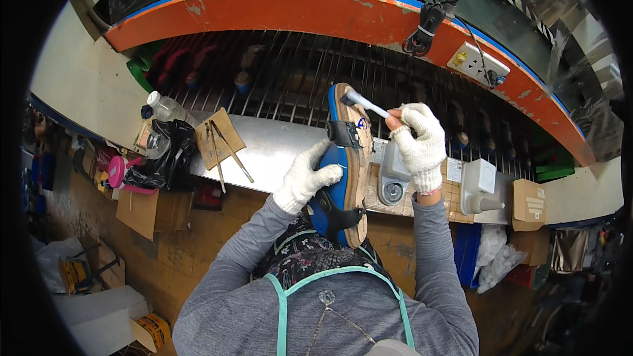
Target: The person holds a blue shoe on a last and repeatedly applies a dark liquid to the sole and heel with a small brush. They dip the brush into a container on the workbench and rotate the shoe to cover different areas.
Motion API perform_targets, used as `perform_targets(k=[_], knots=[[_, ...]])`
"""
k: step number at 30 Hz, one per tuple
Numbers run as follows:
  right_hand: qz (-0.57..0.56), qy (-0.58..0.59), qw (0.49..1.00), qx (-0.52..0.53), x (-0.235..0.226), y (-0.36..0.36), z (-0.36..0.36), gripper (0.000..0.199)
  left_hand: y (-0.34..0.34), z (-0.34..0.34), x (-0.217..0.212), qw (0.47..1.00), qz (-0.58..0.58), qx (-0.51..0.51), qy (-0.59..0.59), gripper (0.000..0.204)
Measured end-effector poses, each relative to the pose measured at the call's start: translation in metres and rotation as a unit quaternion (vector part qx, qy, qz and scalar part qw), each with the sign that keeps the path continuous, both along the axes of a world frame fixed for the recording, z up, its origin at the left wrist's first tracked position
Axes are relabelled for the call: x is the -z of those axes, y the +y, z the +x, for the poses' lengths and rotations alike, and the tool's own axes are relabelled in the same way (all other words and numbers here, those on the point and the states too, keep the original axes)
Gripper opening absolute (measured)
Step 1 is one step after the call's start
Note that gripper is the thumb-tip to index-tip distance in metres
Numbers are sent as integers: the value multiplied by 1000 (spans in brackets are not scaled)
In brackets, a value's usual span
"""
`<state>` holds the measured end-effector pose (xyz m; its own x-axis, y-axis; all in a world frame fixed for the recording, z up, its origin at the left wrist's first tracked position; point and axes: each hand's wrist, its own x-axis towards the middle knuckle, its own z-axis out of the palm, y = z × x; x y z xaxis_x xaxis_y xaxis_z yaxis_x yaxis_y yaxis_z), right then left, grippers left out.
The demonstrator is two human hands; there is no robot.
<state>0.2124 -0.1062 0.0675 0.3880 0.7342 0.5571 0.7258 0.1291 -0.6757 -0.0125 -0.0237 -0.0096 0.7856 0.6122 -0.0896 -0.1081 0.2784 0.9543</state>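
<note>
My left hand (305, 177), in a white knit glove, is closed around the side of a sandal (359, 171) fitted on a blue shoe last (337, 158). The sandal stands lengthwise in front of me, its tan underside turned to the right, with dark straps wrapped round the last. A white-handled brush (370, 105) is pinched in my gloved right hand (422, 144). Its dark bristles touch the sole near the far end. Bare fingertips poke out of the right glove. Just below that hand sits a white plastic container (393, 171) with a round clear opening.
A metal rod conveyor (297, 79) carrying more shoes runs beneath an orange panel (277, 10). On the ledge lie thin brushes (221, 148) on cardboard (231, 133), a black bag (170, 161) and a clear bottle (166, 107). Another white container (479, 184) stands right; a cable (428, 23) hangs above.
</note>
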Motion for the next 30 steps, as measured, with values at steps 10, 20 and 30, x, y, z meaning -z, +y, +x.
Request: perform_targets(k=[10, 20, 30], knots=[[-30, -48, 998, -36, 24, -26, 1, 16, 3, -1, 2, 994, -64, 27, -79, 84], [-35, 147, 988, 4, 51, -48, -14, 10, -10, 4, -3, 989, -117, -8, -95, 67], [-62, 124, 990, 5, 49, -70, -38, 18, -16, 1, 1, 994, -86, -48, -43, 70]])
